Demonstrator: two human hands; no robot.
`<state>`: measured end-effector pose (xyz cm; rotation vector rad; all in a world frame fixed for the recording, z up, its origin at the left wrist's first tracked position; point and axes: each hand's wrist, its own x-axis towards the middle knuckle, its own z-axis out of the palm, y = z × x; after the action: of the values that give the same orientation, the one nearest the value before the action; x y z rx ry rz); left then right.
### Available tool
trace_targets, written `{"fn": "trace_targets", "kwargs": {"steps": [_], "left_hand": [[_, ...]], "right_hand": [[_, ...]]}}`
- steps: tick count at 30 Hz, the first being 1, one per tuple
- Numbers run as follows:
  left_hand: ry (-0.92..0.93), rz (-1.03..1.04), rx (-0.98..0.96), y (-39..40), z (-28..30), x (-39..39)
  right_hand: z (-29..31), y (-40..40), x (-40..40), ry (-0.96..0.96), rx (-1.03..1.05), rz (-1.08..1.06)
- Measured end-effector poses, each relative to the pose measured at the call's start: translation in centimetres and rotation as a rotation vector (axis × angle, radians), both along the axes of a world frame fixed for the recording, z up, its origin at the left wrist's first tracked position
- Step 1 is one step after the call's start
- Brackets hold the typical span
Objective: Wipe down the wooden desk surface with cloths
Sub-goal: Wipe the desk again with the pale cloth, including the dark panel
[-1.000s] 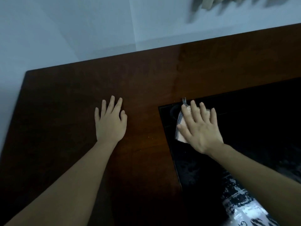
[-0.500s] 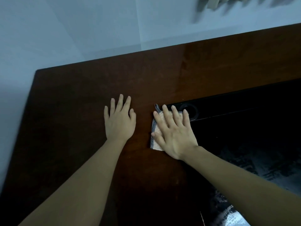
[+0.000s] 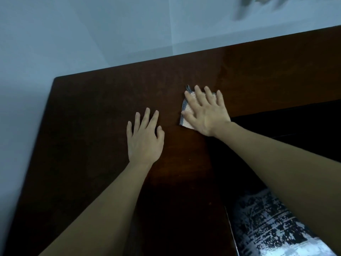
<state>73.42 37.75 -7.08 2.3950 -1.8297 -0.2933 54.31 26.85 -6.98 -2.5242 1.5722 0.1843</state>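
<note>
Nearest, bottom right: a patch of black-and-white patterned material [image 3: 267, 224] by the near edge; can't tell what it is.

Change: a second ago the small pale folded cloth with the dark stitched edge [image 3: 185, 112] was on the black glossy panel [image 3: 295, 130] at right, pressed flat under the right hand [image 3: 206, 113]. Half a second ago it straddled the panel's corner. Now it sits fully on the dark brown polished wooden tabletop [image 3: 92, 126], left of and beyond the panel's far-left corner. So the stroke has run left and away, off the panel onto bare wood. My read: wiping is mid-pass and the left and far strips are probably not done; no streaks visible to confirm coverage.

Poses:
- Left hand [image 3: 144, 137]: palm down on the wood, fingers straight and slightly spread, holding nothing. Looks like a brace. It has kept much the same spot on the wood, near and left of the cloth, not touching it.
- Right hand: flat on top of the cloth, fingers extended toward the far edge, pressing rather than gripping. The cloth shows at the fingertips and along the thumb side. Forearm crosses the panel corner.

Far: the tabletop's back edge meets a pale bluish wall [image 3: 110, 34].
</note>
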Motion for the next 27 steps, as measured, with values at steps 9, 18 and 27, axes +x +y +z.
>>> {"fn": "trace_targets", "kwargs": {"steps": [9, 18, 27], "left_hand": [[-0.012, -0.006, 0.018, 0.1, 0.1, -0.3], [-0.124, -0.151, 0.076, -0.4, 1.7, -1.9], [0.136, -0.178, 0.032, -4.5, 1.7, -14.1]], "right_hand": [[0.5, -2.3, -7.2, 0.037, 0.032, -0.100], [0.7, 6.0, -15.2, 0.092, 0.056, -0.138], [0.6, 6.7, -17.0, 0.036, 0.059, 0.057]]}}
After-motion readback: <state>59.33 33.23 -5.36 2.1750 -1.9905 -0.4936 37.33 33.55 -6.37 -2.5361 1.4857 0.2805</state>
